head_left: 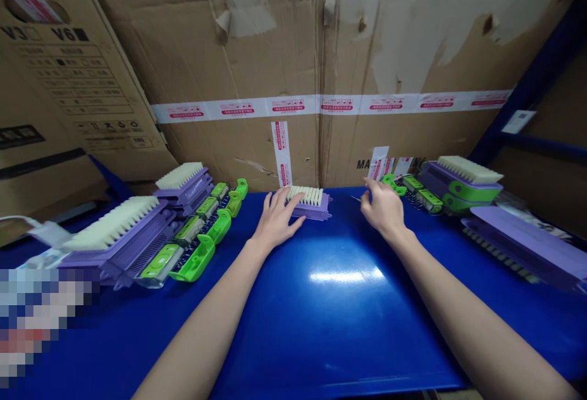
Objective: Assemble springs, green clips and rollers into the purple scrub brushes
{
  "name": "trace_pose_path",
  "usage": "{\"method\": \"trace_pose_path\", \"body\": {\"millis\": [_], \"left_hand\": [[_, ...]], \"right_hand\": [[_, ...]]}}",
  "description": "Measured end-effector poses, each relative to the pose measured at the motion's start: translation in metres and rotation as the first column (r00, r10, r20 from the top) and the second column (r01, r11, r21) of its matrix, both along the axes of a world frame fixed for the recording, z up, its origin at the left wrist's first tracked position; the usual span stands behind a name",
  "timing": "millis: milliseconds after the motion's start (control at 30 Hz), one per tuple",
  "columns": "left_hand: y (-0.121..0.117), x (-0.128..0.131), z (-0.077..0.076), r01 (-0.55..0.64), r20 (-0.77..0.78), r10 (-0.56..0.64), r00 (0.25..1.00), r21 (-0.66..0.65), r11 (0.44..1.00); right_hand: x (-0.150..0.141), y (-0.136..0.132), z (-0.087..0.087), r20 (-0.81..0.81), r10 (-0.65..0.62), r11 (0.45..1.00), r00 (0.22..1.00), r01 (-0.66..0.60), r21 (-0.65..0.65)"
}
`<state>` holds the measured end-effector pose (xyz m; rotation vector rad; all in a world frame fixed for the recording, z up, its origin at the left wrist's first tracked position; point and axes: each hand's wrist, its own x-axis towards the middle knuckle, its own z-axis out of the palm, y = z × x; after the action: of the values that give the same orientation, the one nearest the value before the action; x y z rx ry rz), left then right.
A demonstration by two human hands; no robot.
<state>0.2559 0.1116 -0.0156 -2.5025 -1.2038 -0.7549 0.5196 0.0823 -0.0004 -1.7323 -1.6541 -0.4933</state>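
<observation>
A small purple brush head [312,209] with cream bristles facing up lies on the blue table near the cardboard. My left hand [277,219] is around its left end, thumb at the front and fingers over the bristles, hiding that end. To its right, my right hand [383,207] is closed in a pinch just above the table. A thin, pointed piece [356,198] sticks out left from those fingertips, too small to name. Behind the right hand sit bright green curved clips [395,185] and green-and-grey blocks [430,200].
On the left stand stacked purple brush heads [114,229], with green handle-like parts [197,259] and blocks [160,262] in rows. Purple-and-green brush parts [472,189] and a long purple brush [527,241] lie right. Large cardboard boxes [238,63] wall the back; a blue frame [527,76] rises right.
</observation>
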Motion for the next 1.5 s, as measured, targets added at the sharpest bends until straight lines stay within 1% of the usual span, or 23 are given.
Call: {"method": "trace_pose_path", "body": {"millis": [133,300,467,567,700,767,1067,1333,1433,1500], "left_hand": [[0.0,0.0,0.002,-0.012,0.005,0.012,1.0,0.018,1.0],[0.0,0.001,0.002,-0.04,-0.001,0.04,0.999,0.041,0.998],[0.0,0.002,0.002,-0.066,0.006,0.065,0.998,0.063,0.996],[-0.001,0.002,0.003,-0.076,-0.005,0.077,0.997,0.076,0.994],[-0.002,0.003,0.004,-0.086,-0.016,0.088,0.996,0.077,0.993],[-0.003,0.003,0.004,-0.091,-0.018,0.092,0.996,0.074,0.993],[-0.004,0.004,0.005,-0.107,-0.027,0.108,0.994,0.057,0.993],[-0.005,0.005,0.006,-0.117,-0.031,0.118,0.993,0.043,0.992],[-0.005,0.005,0.006,-0.121,-0.032,0.122,0.992,0.043,0.992],[-0.005,0.004,0.005,-0.121,-0.033,0.122,0.992,0.044,0.992]], "right_hand": [[0.02,-0.001,0.005,0.02,-0.185,0.983,0.983,0.185,-0.007],[0.045,-0.003,0.004,-0.018,-0.365,0.929,0.931,0.362,-0.074],[0.06,-0.006,0.0,-0.035,-0.462,0.881,0.886,0.455,-0.126],[0.064,-0.007,-0.002,-0.039,-0.501,0.856,0.864,0.489,-0.165],[0.068,-0.008,-0.003,-0.037,-0.561,0.809,0.827,0.538,-0.234],[0.07,-0.008,-0.003,-0.036,-0.574,0.797,0.818,0.548,-0.255],[0.072,-0.011,-0.001,-0.018,-0.591,0.775,0.806,0.562,-0.29],[0.078,-0.009,0.001,0.008,-0.561,0.786,0.828,0.535,-0.308],[0.077,-0.009,0.005,0.012,-0.568,0.782,0.823,0.544,-0.303],[0.076,-0.01,0.009,-0.001,-0.565,0.79,0.825,0.54,-0.289]]}}
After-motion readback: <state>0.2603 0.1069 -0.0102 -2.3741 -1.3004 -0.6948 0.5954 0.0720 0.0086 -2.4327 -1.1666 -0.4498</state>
